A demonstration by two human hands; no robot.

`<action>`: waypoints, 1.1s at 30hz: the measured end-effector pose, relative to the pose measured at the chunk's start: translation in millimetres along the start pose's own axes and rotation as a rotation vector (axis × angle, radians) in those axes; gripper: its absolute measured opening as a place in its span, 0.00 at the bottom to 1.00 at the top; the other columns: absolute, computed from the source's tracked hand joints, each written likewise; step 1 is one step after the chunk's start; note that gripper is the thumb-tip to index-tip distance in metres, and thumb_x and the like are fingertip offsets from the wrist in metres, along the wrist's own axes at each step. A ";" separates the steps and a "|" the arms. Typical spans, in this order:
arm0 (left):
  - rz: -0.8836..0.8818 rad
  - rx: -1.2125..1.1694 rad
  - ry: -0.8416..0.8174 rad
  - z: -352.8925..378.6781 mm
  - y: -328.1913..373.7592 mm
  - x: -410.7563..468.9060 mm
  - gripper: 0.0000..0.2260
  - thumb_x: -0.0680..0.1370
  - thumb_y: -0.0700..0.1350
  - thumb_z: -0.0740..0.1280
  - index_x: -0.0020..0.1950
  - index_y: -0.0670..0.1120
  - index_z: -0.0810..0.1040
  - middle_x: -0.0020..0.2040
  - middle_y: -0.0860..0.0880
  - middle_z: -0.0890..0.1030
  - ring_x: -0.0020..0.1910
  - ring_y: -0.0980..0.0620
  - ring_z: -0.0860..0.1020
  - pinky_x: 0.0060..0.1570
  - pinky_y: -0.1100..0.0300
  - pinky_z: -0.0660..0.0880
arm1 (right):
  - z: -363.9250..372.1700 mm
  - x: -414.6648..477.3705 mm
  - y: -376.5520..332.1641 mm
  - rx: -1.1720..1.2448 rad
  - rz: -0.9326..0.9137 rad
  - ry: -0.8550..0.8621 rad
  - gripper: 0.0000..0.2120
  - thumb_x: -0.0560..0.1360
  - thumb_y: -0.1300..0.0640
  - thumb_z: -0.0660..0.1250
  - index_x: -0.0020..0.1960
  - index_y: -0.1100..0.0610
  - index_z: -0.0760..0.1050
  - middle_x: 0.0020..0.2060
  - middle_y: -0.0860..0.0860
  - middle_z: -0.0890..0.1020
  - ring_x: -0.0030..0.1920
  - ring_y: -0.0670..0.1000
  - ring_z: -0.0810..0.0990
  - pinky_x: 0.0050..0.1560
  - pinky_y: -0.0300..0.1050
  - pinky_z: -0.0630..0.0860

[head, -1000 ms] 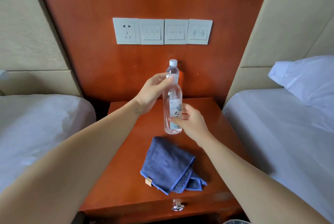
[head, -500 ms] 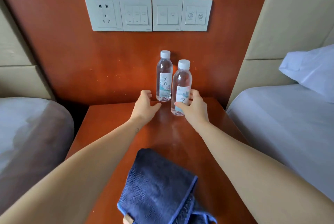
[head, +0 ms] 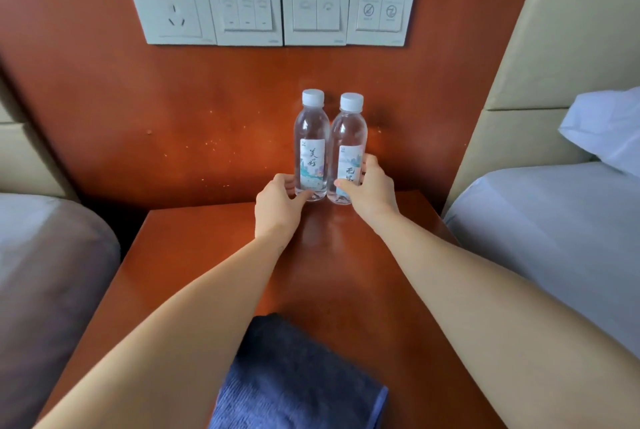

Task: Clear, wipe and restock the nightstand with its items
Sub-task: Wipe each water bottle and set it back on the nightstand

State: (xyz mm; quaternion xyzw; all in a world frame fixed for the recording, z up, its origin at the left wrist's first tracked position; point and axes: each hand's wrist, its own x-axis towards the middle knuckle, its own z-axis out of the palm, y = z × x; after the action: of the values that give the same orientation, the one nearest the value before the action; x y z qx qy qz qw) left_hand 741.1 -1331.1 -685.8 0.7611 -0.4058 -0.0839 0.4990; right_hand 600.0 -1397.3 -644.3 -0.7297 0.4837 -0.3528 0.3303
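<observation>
Plastic pair now set down, touching, far on the nightstand [head: 194, 255] — left hand [head: 277, 210] grips left bottle [head: 311, 138], right hand [head: 372, 189] right bottle [head: 348, 131] — restocking seems nearly done

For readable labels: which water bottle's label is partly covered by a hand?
The right bottle: the right hand wraps over its label. On the left bottle the label shows whole.

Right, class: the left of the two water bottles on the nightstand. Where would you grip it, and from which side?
Probably round the labelled middle of the left bottle, from the front-left. It stands upright, the right bottle stands close on its right and the wall panel lies behind, so only that side gives room.
</observation>
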 end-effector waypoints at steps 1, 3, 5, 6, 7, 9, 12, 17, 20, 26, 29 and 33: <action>-0.004 0.002 0.003 -0.7 0.5 -0.2 0.16 0.74 0.49 0.74 0.60 0.47 0.77 0.54 0.52 0.82 0.55 0.54 0.79 0.57 0.57 0.75 | 0.6 3.3 -0.8 -0.009 -0.001 -0.007 0.27 0.74 0.56 0.72 0.70 0.54 0.66 0.64 0.52 0.78 0.61 0.53 0.79 0.59 0.49 0.78; -0.013 0.003 0.008 -1.1 0.1 -0.3 0.16 0.74 0.49 0.74 0.59 0.47 0.78 0.54 0.52 0.82 0.55 0.54 0.79 0.57 0.57 0.75 | 0.5 9.8 -2.3 -0.024 -0.001 -0.029 0.28 0.75 0.56 0.72 0.71 0.55 0.65 0.64 0.53 0.78 0.61 0.54 0.78 0.60 0.50 0.77; -0.021 -0.004 0.011 -0.3 -0.4 -0.7 0.16 0.74 0.49 0.74 0.59 0.48 0.77 0.54 0.52 0.82 0.55 0.54 0.79 0.57 0.56 0.76 | 0.3 14.8 -2.5 -0.037 -0.005 -0.049 0.28 0.74 0.56 0.72 0.71 0.55 0.66 0.63 0.53 0.78 0.61 0.55 0.78 0.61 0.52 0.76; -0.026 -0.005 0.017 -0.3 -0.4 -0.6 0.16 0.74 0.49 0.74 0.58 0.48 0.77 0.54 0.52 0.82 0.54 0.55 0.79 0.56 0.56 0.77 | 0.8 16.2 -2.6 -0.036 -0.009 -0.050 0.28 0.74 0.56 0.72 0.71 0.54 0.66 0.63 0.53 0.78 0.61 0.55 0.78 0.61 0.52 0.76; -0.031 -0.003 0.022 -0.2 -0.8 0.0 0.16 0.73 0.50 0.75 0.58 0.49 0.76 0.54 0.52 0.82 0.54 0.55 0.79 0.56 0.56 0.77 | 1.4 17.5 -2.1 -0.029 -0.013 -0.043 0.28 0.74 0.57 0.73 0.71 0.54 0.67 0.63 0.53 0.77 0.61 0.54 0.78 0.61 0.53 0.77; -0.037 0.003 0.027 0.3 -1.6 0.9 0.15 0.73 0.50 0.75 0.56 0.50 0.76 0.53 0.53 0.82 0.53 0.54 0.79 0.56 0.55 0.77 | 2.6 18.8 -1.5 -0.033 -0.018 -0.019 0.29 0.73 0.56 0.74 0.71 0.54 0.68 0.62 0.54 0.75 0.60 0.54 0.78 0.60 0.53 0.78; -0.031 0.026 0.033 -0.3 -0.7 0.5 0.14 0.73 0.51 0.75 0.55 0.51 0.75 0.52 0.53 0.82 0.53 0.54 0.79 0.56 0.54 0.77 | 3.1 21.6 -2.3 -0.057 -0.016 -0.019 0.30 0.71 0.55 0.76 0.69 0.55 0.68 0.61 0.54 0.78 0.59 0.54 0.79 0.58 0.53 0.79; 0.006 0.037 0.023 0.8 -1.3 1.3 0.19 0.72 0.52 0.75 0.57 0.48 0.74 0.55 0.51 0.80 0.55 0.52 0.78 0.55 0.54 0.76 | 3.5 22.7 -2.6 -0.101 0.007 -0.025 0.31 0.70 0.53 0.77 0.69 0.54 0.68 0.60 0.53 0.79 0.59 0.54 0.79 0.59 0.55 0.77; 0.036 -0.020 0.056 -0.5 0.2 -0.3 0.33 0.69 0.53 0.77 0.67 0.43 0.68 0.63 0.46 0.71 0.62 0.49 0.72 0.62 0.55 0.72 | 5.7 17.1 -4.5 -0.135 0.035 -0.040 0.39 0.70 0.50 0.76 0.74 0.59 0.62 0.64 0.55 0.76 0.64 0.56 0.75 0.63 0.53 0.74; 0.066 -0.113 -0.012 -13.7 2.9 -14.5 0.43 0.71 0.54 0.76 0.77 0.43 0.56 0.74 0.45 0.61 0.74 0.49 0.60 0.73 0.53 0.61 | -6.4 -27.0 -2.4 -0.286 0.022 -0.119 0.42 0.76 0.49 0.69 0.79 0.62 0.48 0.74 0.58 0.64 0.73 0.57 0.65 0.68 0.49 0.66; 0.184 0.018 -0.134 -27.2 6.8 -32.5 0.41 0.75 0.54 0.72 0.78 0.42 0.54 0.77 0.45 0.58 0.77 0.47 0.55 0.76 0.50 0.55 | -22.2 -46.9 -5.7 -0.396 -0.035 -0.170 0.38 0.78 0.51 0.67 0.79 0.61 0.49 0.76 0.56 0.61 0.75 0.56 0.62 0.70 0.49 0.63; 0.387 0.393 -0.345 -62.6 9.7 -51.5 0.37 0.79 0.56 0.65 0.79 0.43 0.51 0.80 0.44 0.54 0.79 0.46 0.49 0.76 0.52 0.42 | -33.1 -69.6 -15.8 -0.480 -0.130 -0.212 0.32 0.79 0.52 0.65 0.78 0.58 0.55 0.76 0.54 0.62 0.75 0.55 0.61 0.71 0.48 0.61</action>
State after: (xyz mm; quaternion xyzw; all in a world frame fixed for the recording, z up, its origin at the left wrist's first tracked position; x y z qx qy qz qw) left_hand 735.5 -1253.4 -661.6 0.7260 -0.6301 -0.0356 0.2732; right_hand 560.1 -1331.7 -627.3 -0.8496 0.4683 -0.1699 0.1733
